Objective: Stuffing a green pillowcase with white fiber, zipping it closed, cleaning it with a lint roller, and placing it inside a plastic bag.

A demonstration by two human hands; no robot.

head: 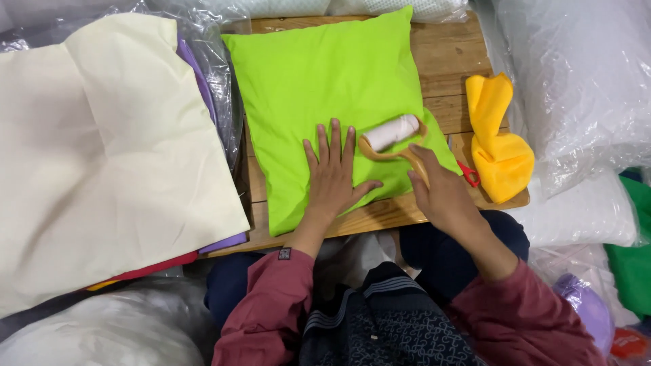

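Wooden table [447, 61]: left hand [333, 173] (flat, released) presses green pillow [325, 88]; right hand [441, 193] grasps lint roller [393, 135].

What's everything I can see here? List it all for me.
Cushion: one, lime green, flat on the table.
Lint roller: one, white roll, tan handle, on the cushion.
Table: one, wooden, under the cushion.
Yellow cloth: one, table's right edge.
Scissors: one, red handle showing, beside the yellow cloth.
Cream cover: one, atop a purple and red stack, left.
Plastic bags: several, clear, all around.
Left hand: flat on the cushion.
Right hand: gripping the roller's handle.
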